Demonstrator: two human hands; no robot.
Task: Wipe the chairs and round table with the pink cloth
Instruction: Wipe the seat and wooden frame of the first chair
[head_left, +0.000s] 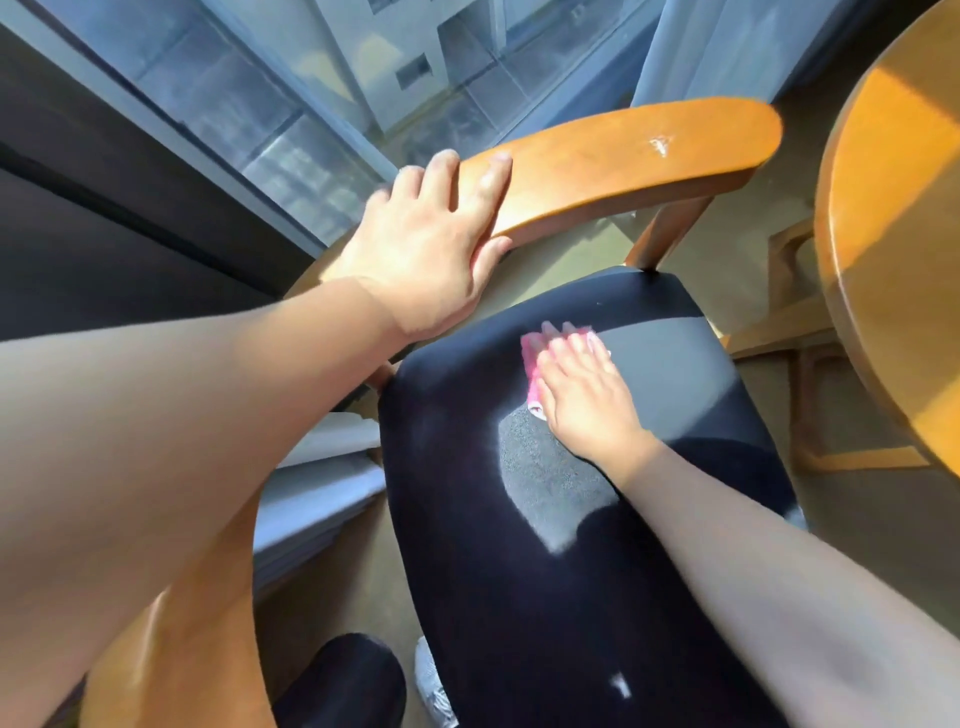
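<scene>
Right hand (587, 395), fingers (576, 347) flat, presses pink cloth (531, 364) on black seat (519, 545); left hand (431, 254), fingers (441, 174) straight, braces backrest (623, 161); step wants even pressure, overlapping strokes to edges.

Pink cloth (532, 364) mostly hidden under right hand (584, 395); only its left and far edges show. Round table (883, 208) cut off by right edge. Chair seat (519, 571) runs off bottom edge. Left hand (426, 249) fingertips blurred, hand covers end of backrest (623, 156). Shoe (434, 691) half hidden behind seat.
</scene>
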